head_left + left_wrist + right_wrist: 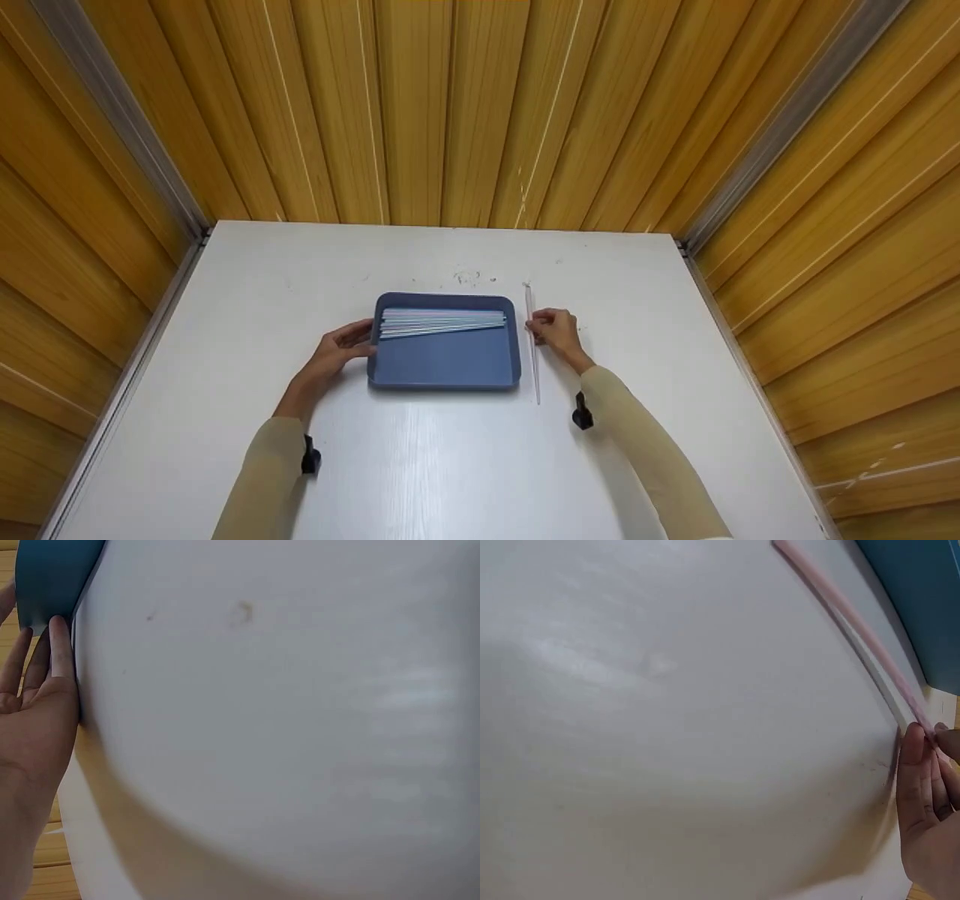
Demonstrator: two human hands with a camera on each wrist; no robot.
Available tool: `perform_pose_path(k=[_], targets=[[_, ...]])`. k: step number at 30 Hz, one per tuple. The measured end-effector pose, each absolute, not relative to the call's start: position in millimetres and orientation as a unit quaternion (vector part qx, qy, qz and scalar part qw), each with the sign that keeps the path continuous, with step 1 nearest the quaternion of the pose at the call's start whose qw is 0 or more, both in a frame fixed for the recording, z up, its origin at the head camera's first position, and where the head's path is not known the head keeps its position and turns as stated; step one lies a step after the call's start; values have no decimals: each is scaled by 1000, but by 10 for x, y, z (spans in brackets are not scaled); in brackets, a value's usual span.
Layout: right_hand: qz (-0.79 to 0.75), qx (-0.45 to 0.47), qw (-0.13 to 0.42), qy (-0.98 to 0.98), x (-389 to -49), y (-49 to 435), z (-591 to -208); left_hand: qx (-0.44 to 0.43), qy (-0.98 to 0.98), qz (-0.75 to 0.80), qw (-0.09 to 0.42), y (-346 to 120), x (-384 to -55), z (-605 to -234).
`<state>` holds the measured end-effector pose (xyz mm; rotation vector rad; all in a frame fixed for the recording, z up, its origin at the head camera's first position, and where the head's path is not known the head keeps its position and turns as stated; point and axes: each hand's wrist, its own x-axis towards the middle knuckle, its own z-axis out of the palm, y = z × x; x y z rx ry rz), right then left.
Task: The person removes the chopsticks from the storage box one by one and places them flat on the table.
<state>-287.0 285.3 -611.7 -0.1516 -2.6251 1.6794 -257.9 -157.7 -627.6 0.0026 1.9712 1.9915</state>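
Note:
A blue tray [442,367] lies on the white table with several pale drinking straws [442,321] along its far side. My left hand [341,352] is at the tray's left wall; in the left wrist view its fingers [61,649] are fairly straight against the tray's side [56,577]. On the right, my right hand [556,330] pinches a long pale pink straw [862,626] between thumb and fingertips. That straw runs front to back beside the tray's right wall. In the right wrist view a white strip [881,679] shows alongside it.
The white table [450,465] extends around the tray, with small dark marks [466,277] behind it. Yellow wood-patterned walls [412,112] stand at the back and both sides, with grey metal posts [727,165] at the corners.

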Motion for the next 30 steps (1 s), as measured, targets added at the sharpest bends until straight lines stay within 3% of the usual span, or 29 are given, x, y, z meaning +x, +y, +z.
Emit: perform_pose_path(k=[13,30], targets=[[455,4,75,-888,-2863,2824,-6275,9,687,705,172,-1587,-2567,-6289],[485,-27,116,-866,-2820,2728,-6309,6,696,699,164,-1589,-2571,-6293]])
